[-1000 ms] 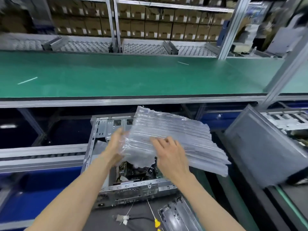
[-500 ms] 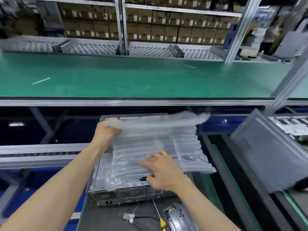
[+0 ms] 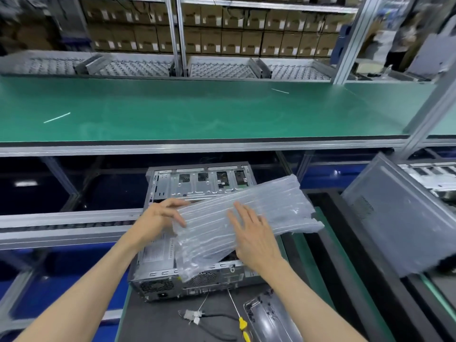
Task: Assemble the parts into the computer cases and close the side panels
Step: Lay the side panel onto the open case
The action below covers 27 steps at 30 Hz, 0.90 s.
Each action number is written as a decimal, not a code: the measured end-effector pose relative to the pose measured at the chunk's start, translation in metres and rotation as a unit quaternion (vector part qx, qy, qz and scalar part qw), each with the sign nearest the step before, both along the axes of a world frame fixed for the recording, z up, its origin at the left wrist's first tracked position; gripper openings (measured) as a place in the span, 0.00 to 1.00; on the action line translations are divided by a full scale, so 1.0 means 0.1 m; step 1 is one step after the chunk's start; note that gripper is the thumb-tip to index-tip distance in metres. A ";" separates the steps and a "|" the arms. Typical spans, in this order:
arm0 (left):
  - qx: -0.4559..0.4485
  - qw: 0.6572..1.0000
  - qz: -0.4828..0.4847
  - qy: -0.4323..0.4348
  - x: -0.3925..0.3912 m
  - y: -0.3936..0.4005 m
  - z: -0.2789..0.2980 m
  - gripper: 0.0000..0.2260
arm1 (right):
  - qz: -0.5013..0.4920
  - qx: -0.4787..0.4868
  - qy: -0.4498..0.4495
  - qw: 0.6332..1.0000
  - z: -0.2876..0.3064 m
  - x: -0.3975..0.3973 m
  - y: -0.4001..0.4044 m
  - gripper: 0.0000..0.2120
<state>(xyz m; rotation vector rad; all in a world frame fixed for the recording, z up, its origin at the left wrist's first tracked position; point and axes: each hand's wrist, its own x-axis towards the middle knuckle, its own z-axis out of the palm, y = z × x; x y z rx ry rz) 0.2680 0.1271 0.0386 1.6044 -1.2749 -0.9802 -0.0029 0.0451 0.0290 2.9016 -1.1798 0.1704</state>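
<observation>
Open desktop computer case [image 3: 197, 233] lies on its side on the dark mat of the table [image 3: 158, 322], rear panel with fan grilles toward the person, drive bays at the far end. Across its open top sits a sheet of inflated air-column packing film [image 3: 246, 218], clear, ribbed in parallel tubes, glossy; its right end overhangs the case's right edge. Left hand [image 3: 158, 218] grips the film's left edge, thumb on top with fingers curled under it. Right hand [image 3: 254, 233] lies flat on the film with fingers straight and spread, pressing rather than clasping. Likely reading: the cushion is being settled into the cavity to pad the internals, one hand steering the edge while the other pushes it down. The film looks springy and slippery, so it may resist lying flat. A grey, matte side panel [image 3: 404, 218] with a perforated vent patch leans tilted at the right, not yet fitted. Near the front edge lie a yellow-handled screwdriver [image 3: 243, 325] and a cable with white connector [image 3: 195, 317].
</observation>
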 end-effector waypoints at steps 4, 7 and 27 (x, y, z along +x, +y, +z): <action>-0.016 0.983 0.120 0.137 -0.05 0.00 0.05 0.15 | 0.018 -0.112 -0.059 0.992 -0.07 0.05 0.05 0.17; 0.050 0.979 0.163 0.107 -0.16 -0.05 0.08 0.36 | 0.000 -0.136 -0.141 0.981 -0.04 0.12 0.05 0.15; 0.251 0.929 0.273 0.019 0.62 0.33 0.26 0.13 | -0.040 0.095 -0.009 0.995 -0.15 0.07 -0.31 0.36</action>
